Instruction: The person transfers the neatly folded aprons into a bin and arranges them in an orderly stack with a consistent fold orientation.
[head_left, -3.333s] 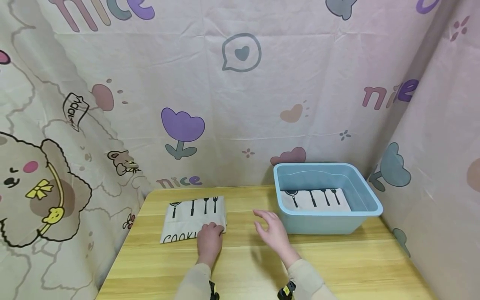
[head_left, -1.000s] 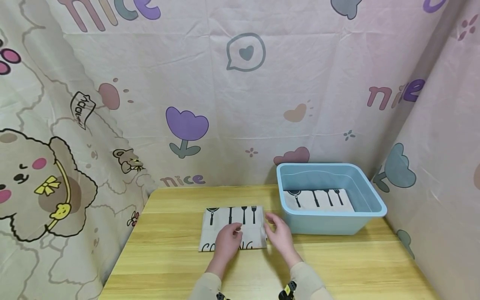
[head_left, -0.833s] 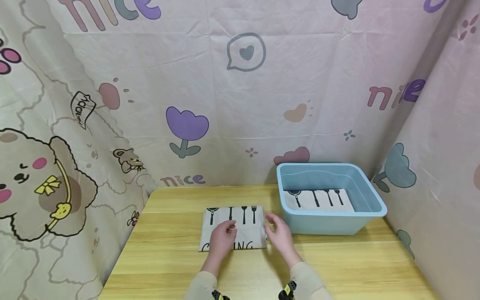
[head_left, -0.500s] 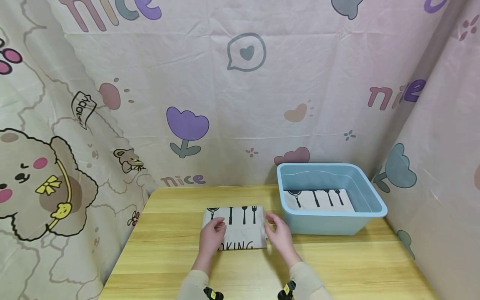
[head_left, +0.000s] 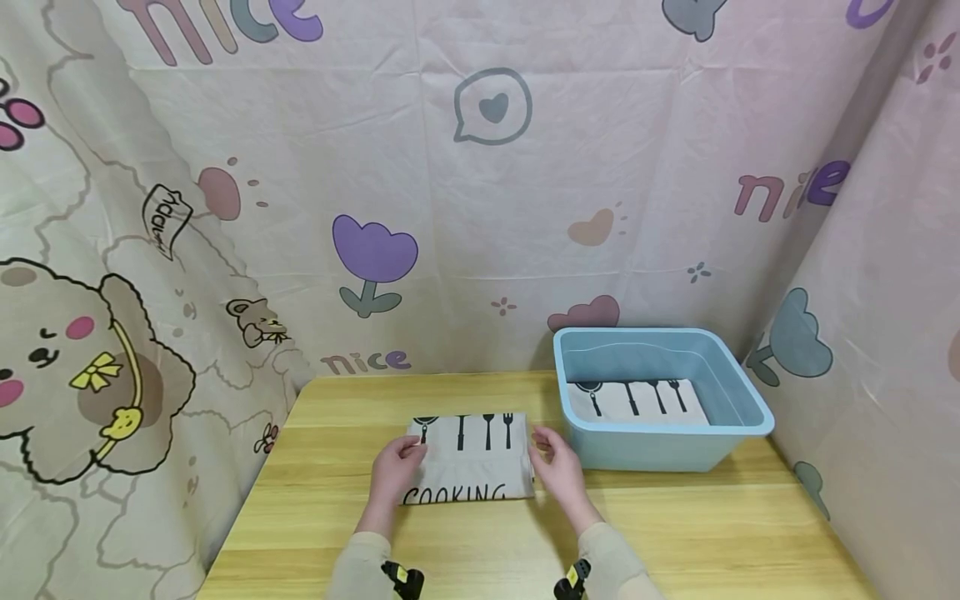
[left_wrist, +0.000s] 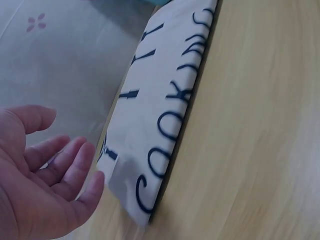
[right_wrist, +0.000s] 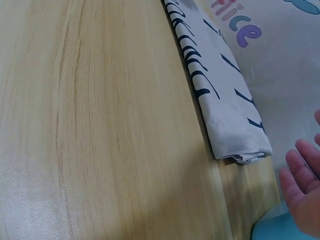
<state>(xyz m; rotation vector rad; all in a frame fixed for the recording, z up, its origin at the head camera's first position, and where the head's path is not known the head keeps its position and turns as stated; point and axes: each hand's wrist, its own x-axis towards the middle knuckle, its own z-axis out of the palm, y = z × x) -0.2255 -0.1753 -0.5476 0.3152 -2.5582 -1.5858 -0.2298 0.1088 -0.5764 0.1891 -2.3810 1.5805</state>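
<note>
A folded white cloth (head_left: 472,462) printed with black utensils and the word COOKING lies on the wooden table. At its left edge is the left hand (head_left: 395,475), fingers loosely bent. In the left wrist view this hand (left_wrist: 47,180) is beside the cloth's left end, with nothing in its grasp. The right hand (head_left: 561,471) is by the cloth's right edge, between it and the blue bin. Its fingers (right_wrist: 302,165) are relaxed and apart from the cloth's folded end in the right wrist view. Part of the right hand is outside that view.
A light blue plastic bin (head_left: 637,450) stands at the table's right rear. Inside lies another folded white cloth (head_left: 637,402) with the same utensil print. Patterned curtains (head_left: 480,208) hang behind and at both sides of the wooden table (head_left: 315,533).
The cloth has shifted right and slightly nearer since the oldest frame. Over the last second the left hand has swept left across it to its left edge; the right hand has stayed put.
</note>
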